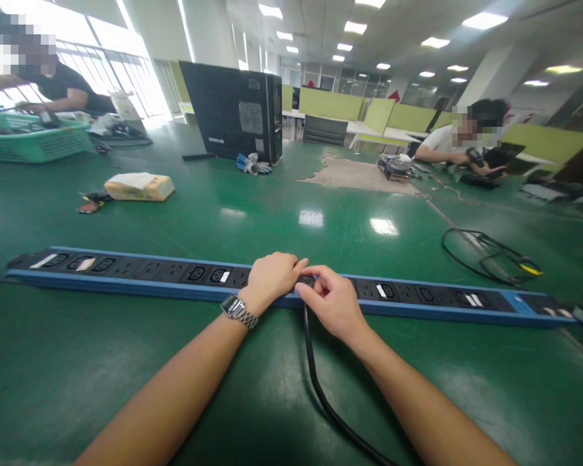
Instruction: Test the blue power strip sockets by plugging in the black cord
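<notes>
A long blue power strip (126, 275) with black sockets lies across the green table in front of me. My left hand (271, 278), a metal watch on its wrist, rests with fingers curled on top of the strip's middle. Right beside it my right hand (331, 301) pinches a black plug (307, 281) that sits at a socket in the strip. The plug's black cable (320, 388) runs from between my hands toward me and off the bottom edge.
A black computer tower (233, 110) stands at the back, a tissue pack (139, 186) to the left, a green basket (32, 142) far left. A coiled black cable (488, 255) lies at right. Two other people work at the far sides.
</notes>
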Demonstrator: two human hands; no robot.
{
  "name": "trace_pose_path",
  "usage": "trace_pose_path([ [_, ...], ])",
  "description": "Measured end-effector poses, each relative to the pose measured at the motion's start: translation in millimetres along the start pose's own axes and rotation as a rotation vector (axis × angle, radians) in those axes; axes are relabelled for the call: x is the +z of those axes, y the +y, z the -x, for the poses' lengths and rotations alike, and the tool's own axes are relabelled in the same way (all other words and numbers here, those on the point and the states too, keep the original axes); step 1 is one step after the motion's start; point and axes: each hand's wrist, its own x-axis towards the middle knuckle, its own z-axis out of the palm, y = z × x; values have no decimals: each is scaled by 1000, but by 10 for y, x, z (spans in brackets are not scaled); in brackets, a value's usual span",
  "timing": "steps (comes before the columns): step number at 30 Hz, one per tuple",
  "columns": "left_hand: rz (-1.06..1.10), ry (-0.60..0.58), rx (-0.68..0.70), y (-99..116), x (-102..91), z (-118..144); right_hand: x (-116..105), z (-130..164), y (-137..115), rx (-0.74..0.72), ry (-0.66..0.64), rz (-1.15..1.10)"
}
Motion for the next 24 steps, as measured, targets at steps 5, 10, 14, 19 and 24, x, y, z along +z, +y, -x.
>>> trace_pose_path([
  [5, -46, 64, -3, 0, 30, 23, -14, -230, -133, 172, 143, -537],
  [10, -95, 125, -13, -29, 60, 47, 54, -451, -478, 192, -105, -862],
  [14, -43, 83, -47, -53, 68, 41, 116, -503, -527, 180, -260, -776],
  [19, -35, 57, -66, -55, 49, 72, 180, -424, -411, -54, -169, -500],
  [24, -70, 89, 4, -88, 53, 103, 205, -332, -324, -99, -100, -460],
])
